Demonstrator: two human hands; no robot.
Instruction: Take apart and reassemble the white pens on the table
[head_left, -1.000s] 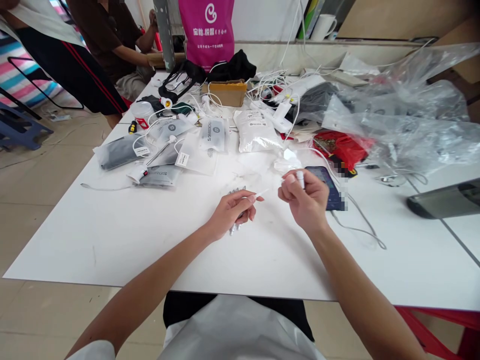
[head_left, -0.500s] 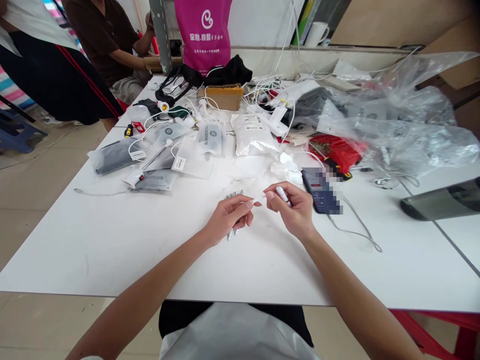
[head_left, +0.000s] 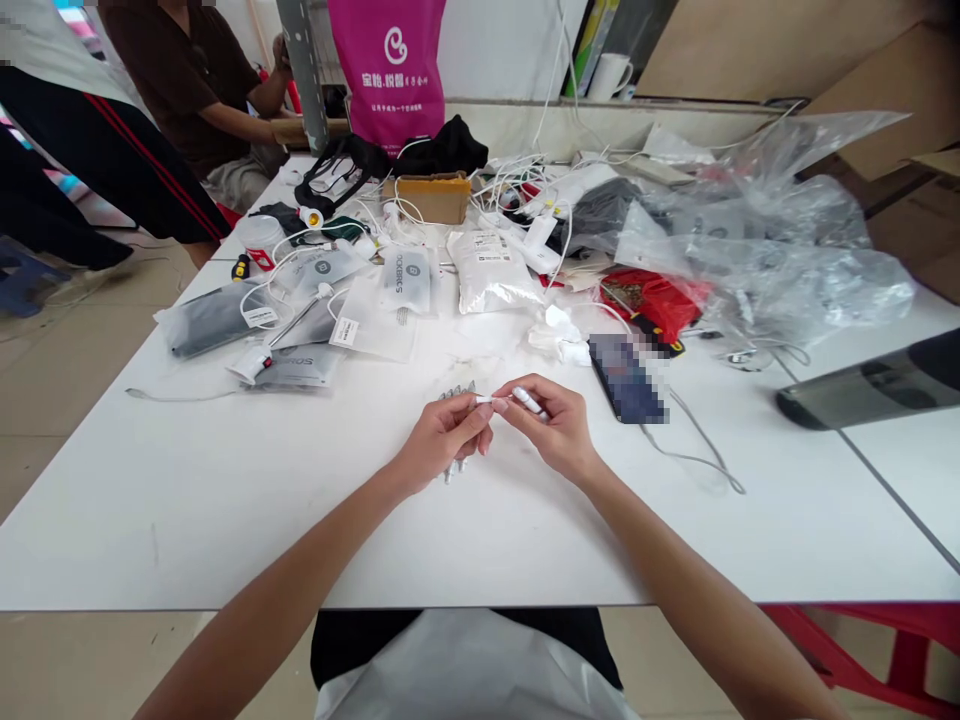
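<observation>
My left hand (head_left: 441,437) is closed round a bundle of several thin white sticks (head_left: 456,394), whose ends poke out above and below the fist, and pinches one more at its tip. My right hand (head_left: 555,428) is closed on a small white cylindrical piece (head_left: 529,402) and meets the left fingertips over the white table (head_left: 225,500). The two hands touch at the pinch.
A dark phone (head_left: 626,376) with a grey cable lies just right of my hands. Plastic packets (head_left: 395,290), white cables, a cardboard box (head_left: 427,196), a red bag (head_left: 652,297) and crumpled clear plastic (head_left: 765,250) crowd the far half. People sit and stand at the far left (head_left: 180,90).
My right hand has come down and leftward from a raised position until its fingertips meet my left hand's. The camera view has shifted slightly.
</observation>
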